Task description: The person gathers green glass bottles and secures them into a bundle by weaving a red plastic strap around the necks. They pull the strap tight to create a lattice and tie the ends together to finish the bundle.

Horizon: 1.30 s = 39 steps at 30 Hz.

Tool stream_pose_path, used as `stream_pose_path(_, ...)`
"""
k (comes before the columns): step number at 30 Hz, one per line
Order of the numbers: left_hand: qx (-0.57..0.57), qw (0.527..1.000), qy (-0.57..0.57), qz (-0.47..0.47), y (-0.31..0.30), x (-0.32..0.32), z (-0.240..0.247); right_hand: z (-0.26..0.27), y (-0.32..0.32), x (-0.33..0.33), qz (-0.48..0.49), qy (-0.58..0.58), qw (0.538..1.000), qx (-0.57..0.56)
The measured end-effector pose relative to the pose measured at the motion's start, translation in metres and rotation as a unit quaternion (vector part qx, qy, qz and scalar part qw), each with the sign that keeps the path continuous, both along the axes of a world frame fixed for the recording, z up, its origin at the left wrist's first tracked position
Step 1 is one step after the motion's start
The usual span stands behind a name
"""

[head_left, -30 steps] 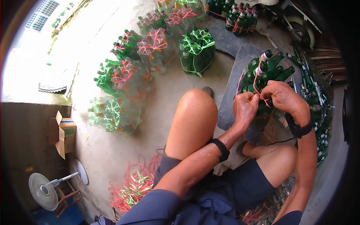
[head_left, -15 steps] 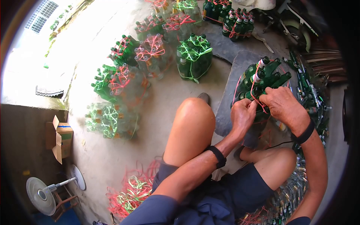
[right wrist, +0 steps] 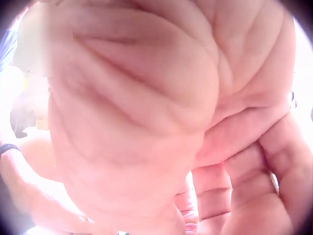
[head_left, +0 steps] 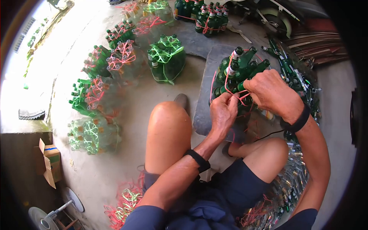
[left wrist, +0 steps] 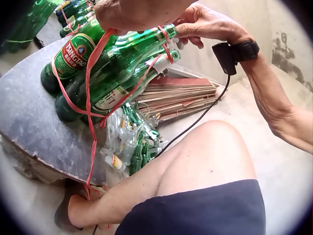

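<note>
A cluster of green glass bottles stands upright on a dark slab, with pinkish-red plastic twine looped round the necks and sides. At the near side of the cluster my left hand pinches the twine between thumb and forefinger. Just to its right, my right hand is bent over the bottle necks, fingers curled in on a strand of the same twine. The left wrist view shows the twine hanging down past a bottle with a Tsingtao label. The palm of my right hand fills the right wrist view, hiding most of the work.
The slab lies in front of my knees. Tied bottle bundles stand to the left and back. Loose bottles lie on the right, beside stacked boards. A heap of loose twine and a fan are at lower left.
The head view has turned, shifting the scene leftward. My hands have drawn slightly apart, and a strand of twine now stretches between them. The bottles remain on the slab.
</note>
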State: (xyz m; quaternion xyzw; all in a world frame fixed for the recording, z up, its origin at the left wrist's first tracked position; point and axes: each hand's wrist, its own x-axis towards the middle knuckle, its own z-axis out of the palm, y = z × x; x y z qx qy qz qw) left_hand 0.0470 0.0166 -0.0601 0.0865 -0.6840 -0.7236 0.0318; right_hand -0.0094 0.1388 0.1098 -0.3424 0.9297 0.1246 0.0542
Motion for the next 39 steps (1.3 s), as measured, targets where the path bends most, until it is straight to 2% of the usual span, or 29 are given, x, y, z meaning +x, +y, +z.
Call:
stream_pose_path(13,0.05,0.997,0.0,-0.057,-0.002,0.002,-0.001,-0.003,0.032,-0.008,-0.074,-0.04,0.993,-0.082)
stream_pose_path(19,0.07,0.994,-0.018,-0.08,0.0,0.004,-0.002,0.004,0.038,-0.018,-0.163,-0.047,0.979,-0.11)
stream_pose_path(22,0.103,0.992,-0.019,-0.077,0.002,0.003,-0.001,-0.014,0.049,-0.019,-0.113,-0.01,0.982,-0.151)
stream_pose_path(26,0.111,0.992,0.01,-0.052,0.005,0.003,0.002,-0.024,0.056,-0.016,-0.098,0.007,0.984,-0.15)
stream_pose_path(31,0.119,0.991,0.015,-0.059,0.005,0.003,0.003,-0.035,0.058,-0.017,-0.081,0.021,0.972,-0.219)
stream_pose_path(39,0.109,0.991,-0.004,-0.076,0.002,0.006,0.008,-0.038,0.052,-0.028,-0.124,0.0,0.962,-0.243)
